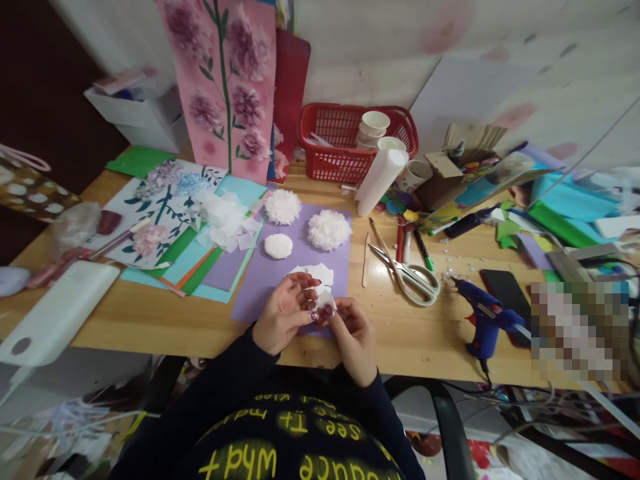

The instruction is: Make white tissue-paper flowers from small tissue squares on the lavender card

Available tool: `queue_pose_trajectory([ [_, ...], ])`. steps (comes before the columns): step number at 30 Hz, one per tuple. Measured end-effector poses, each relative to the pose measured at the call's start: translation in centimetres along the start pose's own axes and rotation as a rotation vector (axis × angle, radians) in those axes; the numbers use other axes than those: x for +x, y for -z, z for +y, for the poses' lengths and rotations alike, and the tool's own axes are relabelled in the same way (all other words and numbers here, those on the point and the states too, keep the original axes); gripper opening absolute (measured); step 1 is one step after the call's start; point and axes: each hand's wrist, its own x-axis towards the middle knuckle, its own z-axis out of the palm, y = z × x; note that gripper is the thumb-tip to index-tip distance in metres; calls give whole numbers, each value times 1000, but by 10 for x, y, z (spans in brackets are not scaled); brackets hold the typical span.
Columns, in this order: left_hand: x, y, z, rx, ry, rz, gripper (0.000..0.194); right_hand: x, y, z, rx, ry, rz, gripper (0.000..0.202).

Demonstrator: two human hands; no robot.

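Both hands are close together over the near edge of a purple sheet. Between the fingertips is a small piece of white paper. My left hand has its thumb and fingers curled at the piece's left side, while my right hand pinches its lower right. Just beyond the fingers lie more white paper pieces, partly covered by my left hand. Farther up the sheet rest a white disc and two ruffled white paper flowers, one at left and one at right.
To the right are scissors, several pens, a blue glue gun and a dark phone. A red basket stands behind. Coloured paper and crumpled white tissue lie left, near a white box-like device.
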Motion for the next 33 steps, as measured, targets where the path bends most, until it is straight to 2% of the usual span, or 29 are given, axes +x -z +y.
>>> queue_pose_trajectory([
  [4,0,-4,6,-32,-31,31,53,-1,1,5,-102,95,18,7],
  [9,0,-10,5,9,-67,54,40,-3,4,5,-315,211,-114,5],
  [12,0,-10,3,-30,-21,63,33,-4,4,2,-309,207,-167,8],
  [18,-2,-8,3,-25,7,6,35,-4,2,-1,-227,160,-149,14],
  [22,-3,-6,1,74,-2,-57,31,-3,3,-1,-239,156,-141,18],
  [28,-4,-2,0,257,-106,-142,26,-3,6,0,-302,186,-121,16],
  [33,-9,-4,4,506,-200,-99,28,-4,5,-2,-260,224,-93,16],
])
